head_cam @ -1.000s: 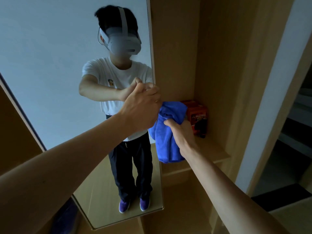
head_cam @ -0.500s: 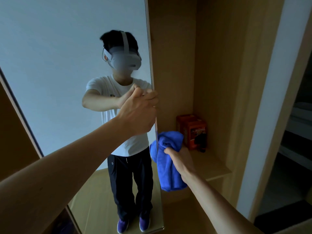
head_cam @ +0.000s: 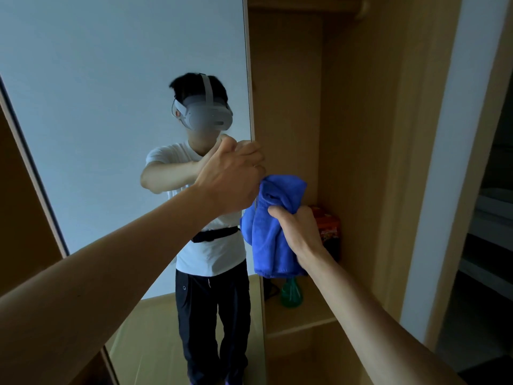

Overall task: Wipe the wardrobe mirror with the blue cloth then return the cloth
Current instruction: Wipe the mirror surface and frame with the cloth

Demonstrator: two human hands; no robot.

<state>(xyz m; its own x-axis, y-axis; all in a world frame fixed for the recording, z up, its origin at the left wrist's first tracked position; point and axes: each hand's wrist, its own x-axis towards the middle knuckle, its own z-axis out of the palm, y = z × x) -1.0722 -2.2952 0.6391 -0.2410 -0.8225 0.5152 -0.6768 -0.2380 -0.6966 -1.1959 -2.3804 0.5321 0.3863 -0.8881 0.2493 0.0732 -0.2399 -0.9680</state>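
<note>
A bunched blue cloth point(head_cam: 273, 218) hangs just right of the mirror point(head_cam: 111, 107), held in the person's right hand point(head_cam: 298, 232), fingers curled round it. The left hand point(head_cam: 233, 176) clasps the mirror's right edge. Behind the cloth, a red box point(head_cam: 329, 226) and a green bottle point(head_cam: 291, 294) stand on the wardrobe shelf point(head_cam: 305, 315).

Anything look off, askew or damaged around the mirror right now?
Nothing stands out. The mirror shows no crack; the left hand grips its edge, and the right hand holds the bunched blue cloth beside that edge.
</note>
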